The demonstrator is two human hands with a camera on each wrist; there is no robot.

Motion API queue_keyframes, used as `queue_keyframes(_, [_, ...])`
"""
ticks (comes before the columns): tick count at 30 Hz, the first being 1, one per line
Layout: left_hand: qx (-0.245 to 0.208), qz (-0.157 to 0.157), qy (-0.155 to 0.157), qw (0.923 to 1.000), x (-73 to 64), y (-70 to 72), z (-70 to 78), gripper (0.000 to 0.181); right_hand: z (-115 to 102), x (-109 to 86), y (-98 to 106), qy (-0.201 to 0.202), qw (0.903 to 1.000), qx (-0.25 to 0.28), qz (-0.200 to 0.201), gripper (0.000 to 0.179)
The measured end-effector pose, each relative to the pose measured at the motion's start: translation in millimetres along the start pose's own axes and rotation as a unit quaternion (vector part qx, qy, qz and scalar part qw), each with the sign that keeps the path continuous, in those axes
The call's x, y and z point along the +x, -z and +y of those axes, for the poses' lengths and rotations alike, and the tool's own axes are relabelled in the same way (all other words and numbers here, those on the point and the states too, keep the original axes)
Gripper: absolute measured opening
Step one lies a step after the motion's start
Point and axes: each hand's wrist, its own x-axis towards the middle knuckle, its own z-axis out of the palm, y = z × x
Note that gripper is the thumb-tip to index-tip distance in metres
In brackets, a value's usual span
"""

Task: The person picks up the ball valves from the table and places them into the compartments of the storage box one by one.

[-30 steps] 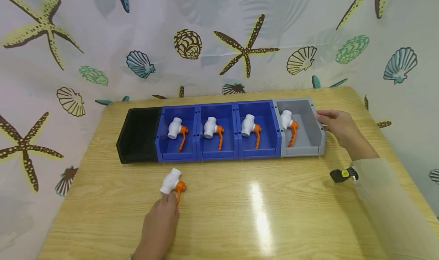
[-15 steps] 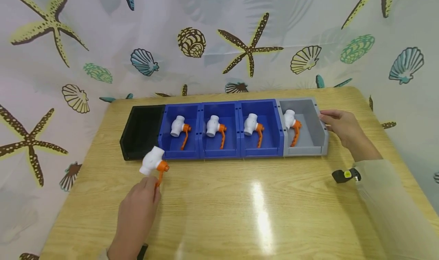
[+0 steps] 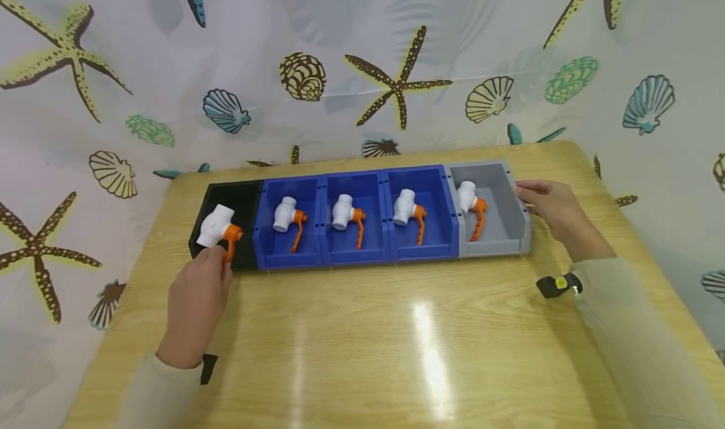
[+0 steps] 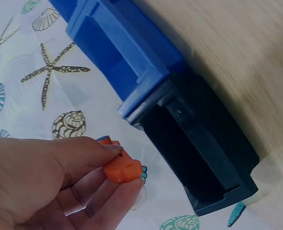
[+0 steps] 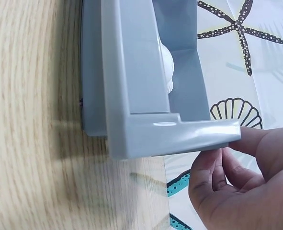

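My left hand point(image 3: 198, 297) pinches the orange lever handle point(image 4: 123, 168) of a white ball valve point(image 3: 215, 226). The valve's white body hangs over the black bin point(image 3: 246, 253) at the left end of a row of bins. At the row's other end, my right hand point(image 3: 552, 209) grips the outer side wall of the grey bin point(image 5: 155, 136) between thumb and fingers. Inside that grey bin lies another white valve point(image 3: 467, 196) with an orange handle, mostly hidden by the front wall in the right wrist view.
Three joined blue bins point(image 3: 357, 259) stand between the black and grey ones, each with one white valve point(image 3: 342, 212) in it. The row sits on a wooden table point(image 3: 362, 334), in front of a cloth point(image 3: 249, 33) printed with shells and starfish.
My left hand has lifted the ball valve off the table and carried it left and forward, over the black bin. The right hand keeps its hold on the grey bin.
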Motion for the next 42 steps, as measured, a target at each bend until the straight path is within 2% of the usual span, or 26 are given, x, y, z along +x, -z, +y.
queue_keyframes(7, [-0.001, 0.002, -0.007, 1.0000, 15.7, -14.5, -16.5, 0.013, -0.6, 1.0, -0.2, 0.004, 1.0000, 0.005, -0.002, 0.058])
queue_keyframes(12, [0.007, -0.012, -0.001, 0.9999, 27.2, -23.3, -25.6, 0.015, -1.8, -0.7, -0.3, 0.006, 0.9999, 0.010, -0.004, 0.059])
queue_keyframes(18, [0.010, -0.021, -0.012, 0.9997, 40.9, -33.9, -30.4, 0.013, -1.7, -0.9, -0.4, 0.001, 0.9999, 0.014, 0.001, 0.059])
queue_keyframes(25, [0.017, -0.040, -0.004, 0.9991, 52.9, -47.9, -35.3, 0.012, 1.6, -0.2, 0.1, -0.001, 0.9998, 0.018, 0.000, 0.059])
queue_keyframes(32, [0.018, -0.067, 0.015, 0.9975, 57.9, -61.4, -40.7, 0.007, 4.4, -0.1, -0.5, -0.002, 0.9998, 0.019, 0.004, 0.059])
queue_keyframes(42, [0.030, -0.116, 0.051, 0.9915, 59.8, -69.3, -39.7, 0.011, 3.7, -0.3, 1.8, -0.007, 0.9996, 0.027, 0.004, 0.059])
